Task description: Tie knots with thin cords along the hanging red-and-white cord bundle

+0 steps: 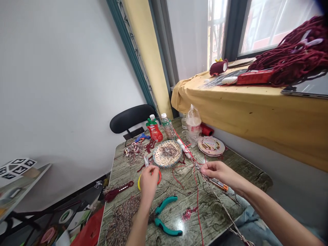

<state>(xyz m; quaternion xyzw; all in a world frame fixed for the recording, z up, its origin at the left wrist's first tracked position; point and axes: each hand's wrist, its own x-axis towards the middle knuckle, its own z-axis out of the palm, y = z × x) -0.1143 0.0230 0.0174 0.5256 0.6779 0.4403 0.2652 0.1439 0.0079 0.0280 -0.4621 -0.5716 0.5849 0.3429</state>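
From my remote station I see the right hand (217, 171) with its fingers pinched shut on a braided cord (220, 201) of red and pale strands. The cord's long axis runs diagonally: from a far anchor point near the plastic bottle (167, 125) beyond the hands, through the right-hand pinch, then down toward the near tabletop edge at the lower right. It looks taut beyond the pinch and slacker on the near side.

The left hand (148, 181) is well apart from the right. It hovers just over a yellow and red ring (159, 176) with its fingers curled; I cannot tell whether it grips anything. Small scissors (146, 160) lie just beyond it, and teal pliers (164, 215) lie on the near side of it.

Handling judgement: the cord is light, soft and limp (it will carry tension only, never a push). Take hold at the braided section, not at the loose red strand (197, 201) running beside it, which would slip free.

A woven basket (167, 153) of cord offcuts sits on the tabletop (220, 218) beyond the hands, between them. An orange-ended lighter (218, 184) lies just beside the right hand.
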